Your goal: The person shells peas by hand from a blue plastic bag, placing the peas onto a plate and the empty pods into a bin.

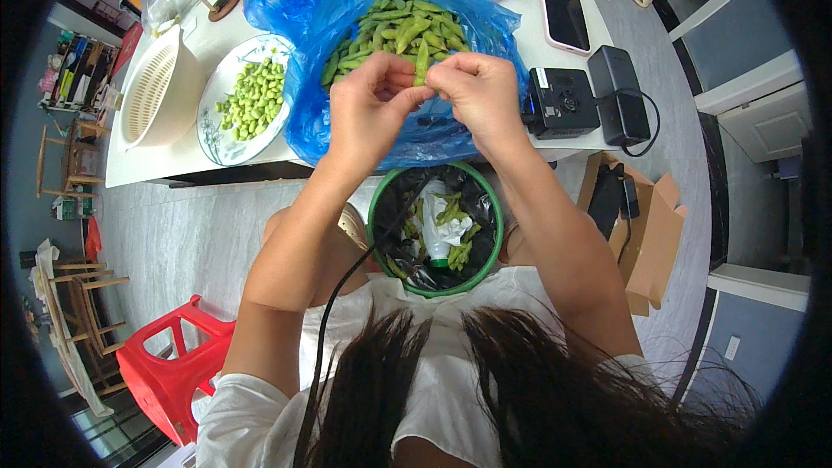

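Both hands meet over an open blue plastic bag (pixel 407 139) heaped with green edamame pods (pixel 373 39). One edamame pod (pixel 422 62) stands upright between them. My left hand (pixel 373 104) is closed, its thumb and fingers pinching the pod's lower end. From the other side my right hand (pixel 481 95) pinches the same pod with thumb and forefinger. To the left, a white patterned plate (pixel 211 126) carries shelled green beans (pixel 253 100). Below the table edge stands a green-rimmed bin (pixel 500 230) lined with black plastic, with discarded pods and a plastic bottle (pixel 436 225) inside.
A cream plastic basket (pixel 160 91) sits at the table's left. On the right lie a phone (pixel 563 16), a black box-shaped device (pixel 562 102) and a black cabled block (pixel 618 95). A cardboard box (pixel 654 238) and a red stool (pixel 169 364) stand on the floor. A black cable (pixel 334 295) crosses my lap.
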`<state>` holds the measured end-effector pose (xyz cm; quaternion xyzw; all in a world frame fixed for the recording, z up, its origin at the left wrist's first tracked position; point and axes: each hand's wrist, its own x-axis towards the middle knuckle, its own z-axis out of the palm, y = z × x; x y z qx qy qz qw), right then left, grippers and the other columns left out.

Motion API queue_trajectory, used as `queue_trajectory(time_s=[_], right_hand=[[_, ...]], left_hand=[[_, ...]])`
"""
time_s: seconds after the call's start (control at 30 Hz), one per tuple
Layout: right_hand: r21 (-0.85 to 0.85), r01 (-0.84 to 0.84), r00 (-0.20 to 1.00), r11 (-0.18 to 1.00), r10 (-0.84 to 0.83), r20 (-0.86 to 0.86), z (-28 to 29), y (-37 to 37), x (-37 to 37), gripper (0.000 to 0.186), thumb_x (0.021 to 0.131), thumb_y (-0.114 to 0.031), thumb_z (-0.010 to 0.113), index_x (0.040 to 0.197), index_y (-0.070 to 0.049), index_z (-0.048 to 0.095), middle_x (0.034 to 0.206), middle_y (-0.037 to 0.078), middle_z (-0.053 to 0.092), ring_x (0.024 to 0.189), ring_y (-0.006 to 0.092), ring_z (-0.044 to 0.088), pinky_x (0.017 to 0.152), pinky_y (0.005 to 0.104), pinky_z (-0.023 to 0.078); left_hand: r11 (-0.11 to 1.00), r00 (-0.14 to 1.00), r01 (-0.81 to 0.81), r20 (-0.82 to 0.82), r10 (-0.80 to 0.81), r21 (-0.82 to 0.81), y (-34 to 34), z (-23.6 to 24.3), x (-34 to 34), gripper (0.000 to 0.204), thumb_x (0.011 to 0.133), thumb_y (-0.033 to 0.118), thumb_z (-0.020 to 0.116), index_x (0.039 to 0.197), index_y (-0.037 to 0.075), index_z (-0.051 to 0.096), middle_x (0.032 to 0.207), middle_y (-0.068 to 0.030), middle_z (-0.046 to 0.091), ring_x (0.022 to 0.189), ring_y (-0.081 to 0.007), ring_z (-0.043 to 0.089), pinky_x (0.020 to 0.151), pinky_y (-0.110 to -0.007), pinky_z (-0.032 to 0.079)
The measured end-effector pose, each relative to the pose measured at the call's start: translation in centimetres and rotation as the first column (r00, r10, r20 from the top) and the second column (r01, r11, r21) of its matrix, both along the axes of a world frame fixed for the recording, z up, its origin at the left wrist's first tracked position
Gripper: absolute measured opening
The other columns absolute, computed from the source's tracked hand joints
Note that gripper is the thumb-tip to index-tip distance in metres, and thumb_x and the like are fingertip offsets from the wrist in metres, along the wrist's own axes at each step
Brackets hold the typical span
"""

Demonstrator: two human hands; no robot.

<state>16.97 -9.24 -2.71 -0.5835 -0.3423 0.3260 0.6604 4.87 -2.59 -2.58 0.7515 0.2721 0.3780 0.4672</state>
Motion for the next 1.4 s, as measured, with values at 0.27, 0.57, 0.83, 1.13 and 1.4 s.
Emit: queue_trajectory(time_s=[0.27, 0.57, 0.83, 1.13, 1.4], right_hand=[[-0.033, -0.134, 0.945, 0.991, 0.117, -0.305, 1.9, -0.6, 0.2, 0.007, 0.071, -0.007, 0.058, 0.068, 0.000, 0.057, 0.057, 0.001, 0.048, 0.039, 0.0031, 0.034, 0.033, 0.0177, 0.024], [0.052, -0.239, 0.789, 0.970, 0.225, -0.572, 1.8, -0.2, 0.6, 0.009, 0.073, -0.009, 0.053, 0.066, -0.004, 0.051, 0.058, 0.002, 0.044, 0.041, 0.0056, 0.034, 0.032, 0.0203, 0.025], [0.036, -0.267, 0.829, 0.963, 0.249, -0.500, 1.3, -0.2, -0.1, 0.013, 0.079, -0.014, 0.050, 0.072, -0.004, 0.052, 0.059, 0.002, 0.045, 0.042, 0.0071, 0.036, 0.033, 0.0209, 0.027], [0.113, -0.413, 0.708, 0.904, 0.396, -0.584, 1.2, -0.2, 0.4, 0.011, 0.076, -0.013, 0.051, 0.071, -0.003, 0.052, 0.063, 0.004, 0.047, 0.049, 0.0099, 0.044, 0.040, 0.0235, 0.034], [0.087, -0.377, 0.656, 0.922, 0.332, -0.678, 1.0, -0.1, 0.4, 0.013, 0.076, -0.014, 0.051, 0.077, -0.001, 0.053, 0.069, 0.008, 0.052, 0.055, 0.0145, 0.050, 0.045, 0.0274, 0.041]], left_hand=[[0.858, 0.956, 0.264, 0.239, -0.171, -0.441, 0.9, 1.2, -0.6, 0.016, 0.076, -0.001, 0.061, 0.089, -0.004, 0.054, 0.077, -0.0127, 0.062, 0.069, -0.0196, 0.063, 0.060, -0.029, 0.054], [0.694, 0.901, 0.421, 0.361, -0.243, -0.584, 1.4, 1.1, -0.9, 0.013, 0.074, 0.004, 0.066, 0.083, 0.002, 0.057, 0.071, -0.0057, 0.060, 0.058, -0.0129, 0.058, 0.053, -0.023, 0.049], [0.878, 0.957, 0.260, 0.226, -0.180, -0.403, 0.7, 0.4, -0.4, 0.014, 0.072, 0.005, 0.069, 0.076, 0.005, 0.055, 0.067, -0.0010, 0.056, 0.056, -0.0096, 0.051, 0.050, -0.022, 0.042], [0.887, 0.949, 0.257, 0.273, -0.157, -0.384, 1.0, 0.8, -0.6, 0.016, 0.072, 0.001, 0.068, 0.080, 0.003, 0.054, 0.069, -0.0032, 0.058, 0.058, -0.0082, 0.054, 0.046, -0.020, 0.042], [0.904, 0.957, 0.189, 0.280, -0.082, -0.383, 0.8, 0.4, -0.2, 0.017, 0.073, 0.000, 0.066, 0.085, 0.002, 0.055, 0.073, -0.0031, 0.059, 0.063, -0.0077, 0.054, 0.052, -0.020, 0.042]])
